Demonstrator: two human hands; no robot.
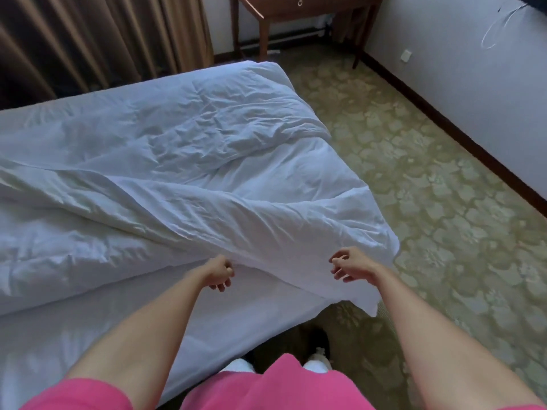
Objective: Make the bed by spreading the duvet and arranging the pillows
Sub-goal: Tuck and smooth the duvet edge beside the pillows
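Observation:
A white, creased duvet [165,161] lies across the bed, with a long raised fold running from the left side toward my hands. Its near corner [371,306] hangs off the bed's corner over the carpet. My left hand [219,273] is curled at the duvet's near edge, thumb and forefinger pinched on the cloth. My right hand [350,264] hovers over the same edge further right, its fingers loosely bent and apart, holding nothing. Under the duvet the white sheet [124,329] shows along the bed's near side. No pillow is in view.
Patterned green carpet [444,232] lies to the right of the bed, bounded by a white wall with a dark skirting board [461,137]. A wooden desk [296,7] stands at the far end. Brown curtains [97,39] hang behind the bed. My feet stand at the bed's corner.

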